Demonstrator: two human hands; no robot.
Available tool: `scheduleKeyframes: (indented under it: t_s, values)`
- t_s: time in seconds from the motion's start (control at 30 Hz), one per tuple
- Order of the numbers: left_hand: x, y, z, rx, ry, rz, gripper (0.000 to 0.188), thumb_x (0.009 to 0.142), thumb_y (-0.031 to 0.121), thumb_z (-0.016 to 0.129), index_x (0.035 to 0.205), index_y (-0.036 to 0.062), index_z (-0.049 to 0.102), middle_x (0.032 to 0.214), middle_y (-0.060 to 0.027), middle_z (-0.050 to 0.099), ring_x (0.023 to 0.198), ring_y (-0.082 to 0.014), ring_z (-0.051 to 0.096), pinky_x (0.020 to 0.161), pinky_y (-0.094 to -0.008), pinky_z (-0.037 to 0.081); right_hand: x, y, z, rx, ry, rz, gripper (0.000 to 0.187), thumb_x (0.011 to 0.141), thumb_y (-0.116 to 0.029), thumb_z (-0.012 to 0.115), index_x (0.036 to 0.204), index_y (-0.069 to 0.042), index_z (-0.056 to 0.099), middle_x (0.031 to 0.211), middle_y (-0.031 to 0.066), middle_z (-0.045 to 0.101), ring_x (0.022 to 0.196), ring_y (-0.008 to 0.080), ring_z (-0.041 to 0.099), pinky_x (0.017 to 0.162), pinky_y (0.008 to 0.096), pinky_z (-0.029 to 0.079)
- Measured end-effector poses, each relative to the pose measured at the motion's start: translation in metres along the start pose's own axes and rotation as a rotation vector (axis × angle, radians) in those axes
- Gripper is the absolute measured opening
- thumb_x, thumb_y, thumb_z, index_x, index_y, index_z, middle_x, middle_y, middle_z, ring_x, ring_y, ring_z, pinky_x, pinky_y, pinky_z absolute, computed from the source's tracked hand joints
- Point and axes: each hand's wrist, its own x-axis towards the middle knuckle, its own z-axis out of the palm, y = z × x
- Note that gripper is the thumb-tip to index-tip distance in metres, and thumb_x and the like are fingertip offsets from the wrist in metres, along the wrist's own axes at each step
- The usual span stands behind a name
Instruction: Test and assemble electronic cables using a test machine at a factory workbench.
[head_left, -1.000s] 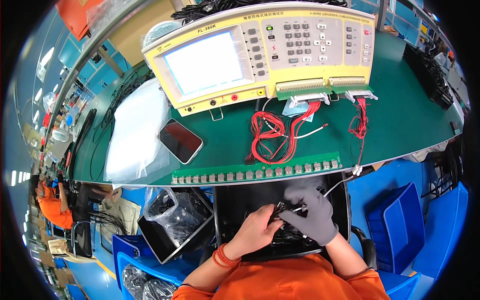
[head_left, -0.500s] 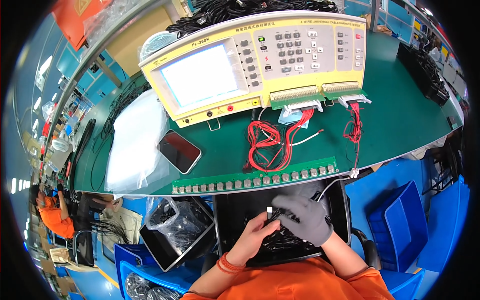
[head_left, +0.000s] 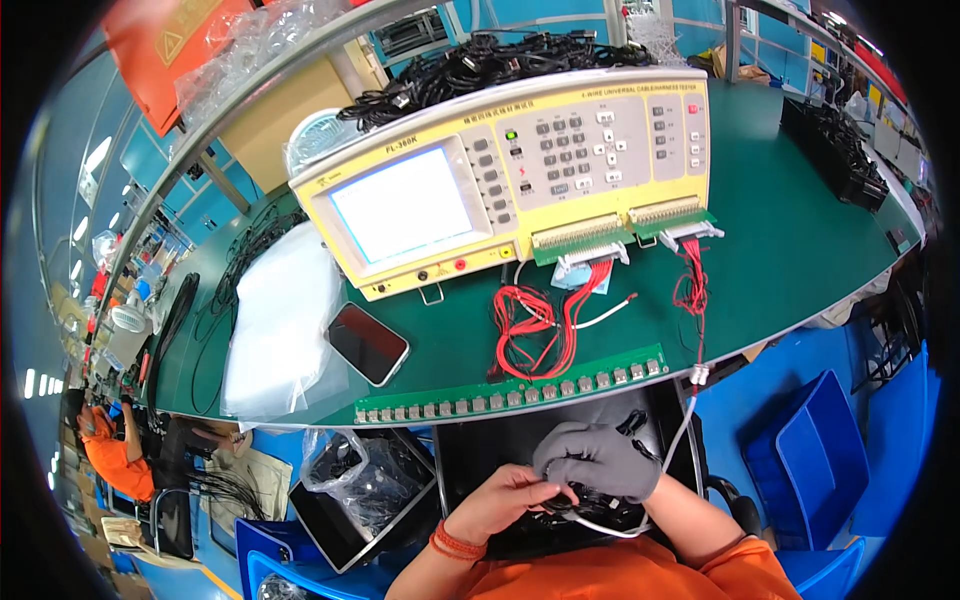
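Observation:
My bare left hand point(head_left: 512, 500), with an orange bracelet at its wrist, is closed in a pinch on a black cable point(head_left: 556, 507). Against it is my right hand point(head_left: 600, 462) in a grey glove, its fingers curled; what lies inside them is hidden. A white cable point(head_left: 682, 436) hangs from the table's edge and loops below the right wrist up to the pinching fingertips. Whether it joins the black cable there cannot be seen. Both hands are over a black tray point(head_left: 480, 450) with more black cables in it.
A yellow cable tester point(head_left: 510, 180) stands on the green table point(head_left: 770, 200), red wires point(head_left: 520, 330) running from it. Nearer are a phone point(head_left: 368, 344) and a green connector strip point(head_left: 510, 397). Blue bins point(head_left: 805, 460) and a bagged box point(head_left: 365, 490) flank me. A co-worker point(head_left: 118, 455) sits far left.
The white plug held up at my left fingertips is now out of sight. My gloved hand has come down and curled over. The white cable now loops to my fingers; the view has shifted slightly.

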Motion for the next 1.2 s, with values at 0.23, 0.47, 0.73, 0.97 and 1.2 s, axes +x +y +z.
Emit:
scheduleKeyframes:
  t_s: [0.23,0.47,0.73,0.97,1.2]
  values:
    - [0.031,0.011,-0.005,0.945,0.643,0.488,0.024,0.097,0.020,0.056,0.099,0.0007,0.071,0.068,-0.0022,0.057,0.063,-0.0066,0.051,0.055,-0.0249,0.042,-0.008,-0.009,0.007,-0.443,0.378,0.251,0.017,0.091,-0.019,0.060,0.099,-0.005,0.065,0.079,0.0073,0.068,0.071,0.0184,0.067,0.064,0.0313,0.051]
    - [0.043,0.025,-0.001,0.208,0.376,0.260,0.034,0.099,0.027,0.054,0.099,-0.0037,0.068,0.081,-0.0043,0.066,0.067,-0.0109,0.060,0.061,-0.0245,0.050,-0.021,-0.015,0.009,-0.351,0.465,0.157,0.013,0.088,-0.010,0.064,0.096,0.000,0.064,0.079,0.0078,0.070,0.064,0.0112,0.065,0.060,0.0242,0.050]
    - [0.031,0.029,0.004,0.224,0.412,0.205,0.038,0.098,0.032,0.053,0.086,-0.0026,0.063,0.080,-0.0116,0.066,0.073,-0.0181,0.064,0.064,-0.0317,0.049,0.003,-0.036,0.009,-0.473,0.366,0.095,0.017,0.084,-0.016,0.070,0.093,-0.008,0.060,0.073,0.0053,0.066,0.058,0.0209,0.066,0.053,0.0301,0.049]
    - [-0.054,0.030,-0.018,1.696,0.884,0.127,0.025,0.086,0.026,0.065,0.087,0.0016,0.061,0.074,-0.0193,0.060,0.065,-0.0381,0.061,0.057,-0.0464,0.047,0.005,-0.017,0.022,-0.206,0.270,0.183,0.010,0.086,-0.011,0.064,0.093,-0.010,0.057,0.070,0.0032,0.065,0.064,0.0177,0.068,0.054,0.0280,0.050]
    - [-0.144,0.040,-0.140,2.477,1.371,0.314,0.032,0.088,0.032,0.064,0.102,0.0034,0.063,0.108,-0.0186,0.064,0.094,-0.0366,0.061,0.080,-0.0510,0.044,-0.016,0.065,0.015,-1.204,-0.615,0.164,0.023,0.082,-0.039,0.061,0.086,-0.017,0.066,0.078,0.0053,0.065,0.072,0.0243,0.066,0.057,0.0398,0.050]
